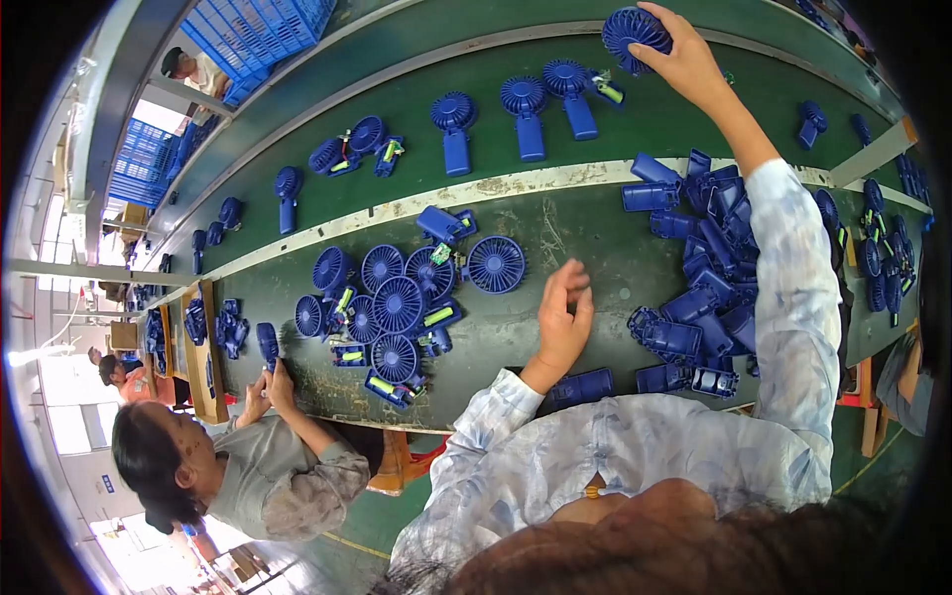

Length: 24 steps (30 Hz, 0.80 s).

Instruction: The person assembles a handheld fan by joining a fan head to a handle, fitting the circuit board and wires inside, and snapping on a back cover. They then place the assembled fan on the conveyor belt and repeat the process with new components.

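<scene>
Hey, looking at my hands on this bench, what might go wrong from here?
The blue fan could slip, since the right hand grips it by its edge with the arm outstretched. The right sleeve might knock the pile of blue casings beside it. The fans clustered at the left show exposed yellow-green cylinders, which might get snagged.

Assembly workshop: long green belt [654, 121] below right hand [684, 58], many matching blue fans [454, 117] left of it; co-worker [297, 486] at same tabletop [476, 347], left of left hand [566, 322]; blue crates [263, 38] farther off.
</scene>
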Each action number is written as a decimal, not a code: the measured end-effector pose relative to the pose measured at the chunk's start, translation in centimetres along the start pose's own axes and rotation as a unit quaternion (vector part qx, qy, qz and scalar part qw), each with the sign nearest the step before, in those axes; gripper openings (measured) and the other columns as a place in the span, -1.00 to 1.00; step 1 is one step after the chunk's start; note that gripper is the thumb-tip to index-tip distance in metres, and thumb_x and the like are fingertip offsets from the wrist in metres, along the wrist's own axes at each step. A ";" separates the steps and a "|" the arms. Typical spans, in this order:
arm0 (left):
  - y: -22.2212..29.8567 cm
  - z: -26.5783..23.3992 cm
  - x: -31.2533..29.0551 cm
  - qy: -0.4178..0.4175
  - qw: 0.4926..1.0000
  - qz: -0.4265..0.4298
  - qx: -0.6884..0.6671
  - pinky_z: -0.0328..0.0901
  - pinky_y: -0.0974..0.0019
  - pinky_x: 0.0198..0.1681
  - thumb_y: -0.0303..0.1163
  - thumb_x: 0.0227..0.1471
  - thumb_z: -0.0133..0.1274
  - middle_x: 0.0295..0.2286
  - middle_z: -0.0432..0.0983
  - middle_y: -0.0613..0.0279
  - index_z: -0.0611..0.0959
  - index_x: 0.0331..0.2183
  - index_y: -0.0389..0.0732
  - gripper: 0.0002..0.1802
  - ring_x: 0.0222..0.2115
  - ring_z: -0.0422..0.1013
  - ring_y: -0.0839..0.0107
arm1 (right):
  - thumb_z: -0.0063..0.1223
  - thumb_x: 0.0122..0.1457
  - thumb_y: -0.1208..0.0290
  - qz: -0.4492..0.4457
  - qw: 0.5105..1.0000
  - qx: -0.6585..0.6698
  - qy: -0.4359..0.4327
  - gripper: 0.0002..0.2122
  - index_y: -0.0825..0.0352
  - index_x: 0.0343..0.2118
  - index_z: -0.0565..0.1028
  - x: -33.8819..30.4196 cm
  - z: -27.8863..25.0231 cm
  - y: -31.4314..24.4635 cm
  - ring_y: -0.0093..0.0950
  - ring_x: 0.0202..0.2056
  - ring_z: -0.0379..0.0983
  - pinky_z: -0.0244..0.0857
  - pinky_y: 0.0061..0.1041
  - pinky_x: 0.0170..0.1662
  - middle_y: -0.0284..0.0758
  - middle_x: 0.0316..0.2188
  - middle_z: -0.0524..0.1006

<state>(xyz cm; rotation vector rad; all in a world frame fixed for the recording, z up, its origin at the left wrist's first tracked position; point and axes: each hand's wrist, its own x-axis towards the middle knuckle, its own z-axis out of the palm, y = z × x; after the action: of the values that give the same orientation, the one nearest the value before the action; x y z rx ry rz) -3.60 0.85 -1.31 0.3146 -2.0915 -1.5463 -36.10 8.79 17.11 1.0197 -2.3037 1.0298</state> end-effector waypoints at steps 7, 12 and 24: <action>4.8 -1.8 2.5 0.104 0.985 0.051 0.127 -0.01 0.10 0.23 -0.41 -0.19 0.31 0.22 -0.03 -0.09 -0.03 0.25 -0.30 0.10 0.23 -0.02 0.07 | 0.21 0.04 0.52 -0.010 0.929 0.343 -0.138 -0.44 0.33 0.14 0.28 -7.6 -5.0 -9.2 -0.60 -0.10 0.37 0.29 -0.59 -0.01 -0.36 -0.08 0.42; 4.2 -4.1 1.3 -0.049 0.985 -0.119 -0.113 0.36 0.44 -0.20 -0.47 -0.05 0.23 -0.28 0.59 0.18 0.34 0.06 -0.42 -0.35 -0.30 0.46 0.53 | 0.23 0.03 0.49 0.000 0.869 0.447 -0.211 -0.42 0.37 0.14 0.27 -11.9 -4.7 -12.2 -0.58 0.00 0.32 0.21 -0.54 0.10 -0.33 0.00 0.37; 5.1 -5.3 -4.4 -0.107 0.963 -0.101 -0.226 0.27 0.37 -0.11 -0.43 0.10 -0.01 -0.22 0.50 0.14 0.45 -0.02 -0.31 -0.62 -0.28 0.41 0.44 | 0.26 0.05 0.37 0.107 0.864 0.454 -0.189 -0.42 0.35 0.12 0.28 -15.1 -1.9 -8.8 -0.56 -0.09 0.39 0.29 -0.57 0.00 -0.31 -0.11 0.45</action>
<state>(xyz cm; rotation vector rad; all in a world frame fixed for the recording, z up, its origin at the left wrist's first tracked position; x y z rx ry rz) 3.52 0.19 3.48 0.2030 -1.8262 -2.2077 -19.57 13.04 13.03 1.4027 -2.2333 2.3142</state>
